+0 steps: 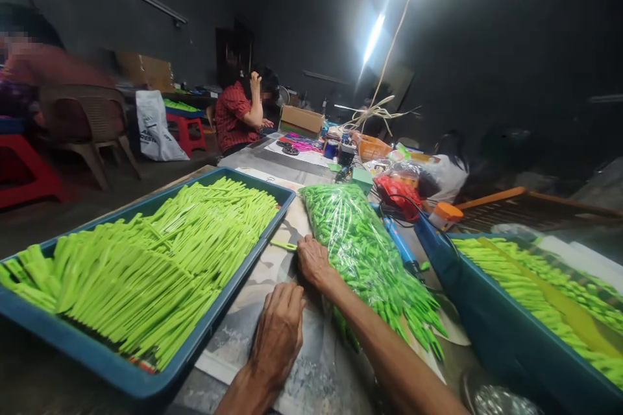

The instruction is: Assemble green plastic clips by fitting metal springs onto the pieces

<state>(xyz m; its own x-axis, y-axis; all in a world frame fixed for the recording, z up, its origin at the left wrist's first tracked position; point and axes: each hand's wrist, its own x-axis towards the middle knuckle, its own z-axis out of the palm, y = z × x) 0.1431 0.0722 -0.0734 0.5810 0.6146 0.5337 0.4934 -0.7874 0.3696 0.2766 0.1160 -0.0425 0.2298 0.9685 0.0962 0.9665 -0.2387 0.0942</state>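
My right hand (315,260) is closed at the left edge of a clear plastic bag, its fingertips pinching the end of a thin light-green strip (283,246). Nearer to me, my left hand (278,323) rests low over the table with its fingers curled in; whatever they hold is hidden. Beside my right forearm lies the plastic bag (357,233), packed with bright green slender pieces, several of which spill from its near end. To the left, a blue tray (233,272) holds many light-green flat strips (160,259) in layered rows.
At the right stands a blue bin (491,311) with more green pieces and a yellow divider. A blue-handled tool (400,243) and an orange-capped jar (445,215) are behind the bag. Across the table sits a person in a red checked shirt (238,113); another person sits far left.
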